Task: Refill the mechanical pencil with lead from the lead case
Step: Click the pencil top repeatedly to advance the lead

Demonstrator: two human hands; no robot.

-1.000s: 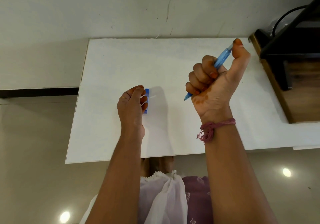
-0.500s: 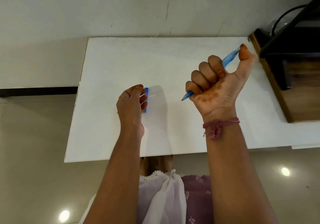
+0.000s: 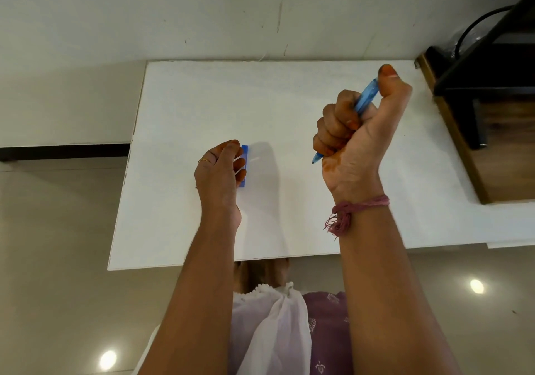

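**Caller:** White bench (image 3: 289, 99) up against a pale, scuffed wall, glossy floor below it. What have you got in play?

**Me:** My right hand (image 3: 356, 140) is up above the bench, fingers wrapped tight round the blue mechanical pencil (image 3: 365, 96). It's tilted, the tip poking out below my little finger, the top end up by my thumb, which is pressed against it.

**Caller:** And the other side?

**Me:** My left hand (image 3: 221, 172) is down on the bench, fingers curled over the blue lead case (image 3: 244, 166). The case lies on the surface just under my fingertips, only its right edge showing. I'm gripping it, though I can't tell whether it's open or closed from here.

**Caller:** How far apart are the two?

**Me:** Well apart. The pencil is off to the right and raised, the case sits near the middle of the bench.

**Caller:** Anything else around?

**Me:** Dark wooden furniture (image 3: 492, 131) at the bench's right end, with a black cable (image 3: 474, 27) looping above it. A pink thread bracelet (image 3: 359, 206) is on my right wrist.
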